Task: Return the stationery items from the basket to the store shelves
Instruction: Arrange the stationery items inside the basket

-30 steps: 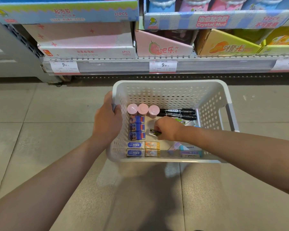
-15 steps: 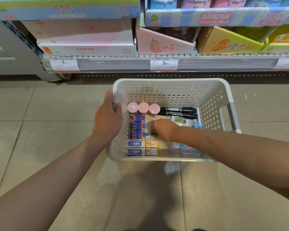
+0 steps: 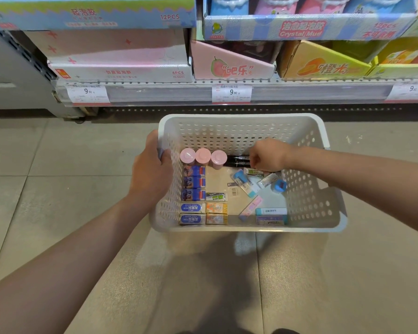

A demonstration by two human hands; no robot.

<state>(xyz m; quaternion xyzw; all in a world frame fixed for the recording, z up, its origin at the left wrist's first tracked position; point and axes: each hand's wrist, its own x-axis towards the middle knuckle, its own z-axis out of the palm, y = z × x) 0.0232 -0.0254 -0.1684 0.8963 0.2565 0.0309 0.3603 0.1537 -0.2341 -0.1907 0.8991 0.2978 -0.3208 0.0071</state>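
Observation:
A white perforated basket [image 3: 239,116] sits on the floor in front of the shelves. My left hand [image 3: 152,174] grips its left rim. Inside, three pink-capped tubes [image 3: 203,155] stand at the back left, and two black markers [image 3: 237,160] lie beside them. My right hand [image 3: 268,155] is curled over the right part of the markers and hides their ends. Small blue boxes [image 3: 193,183], a green-labelled eraser [image 3: 215,196] and several other erasers [image 3: 245,183] lie on the basket floor.
The lowest shelf edge [image 3: 174,94] with price tags [image 3: 231,92] runs just behind the basket. On it stand display boxes: pink-white [image 3: 121,56], pink [image 3: 229,66] and orange-yellow [image 3: 323,63]. Grey tiled floor [image 3: 58,189] surrounds the basket.
My right hand left the green-labelled eraser in the middle of the basket and moved back and to the right onto the black markers. My left hand stayed on the rim.

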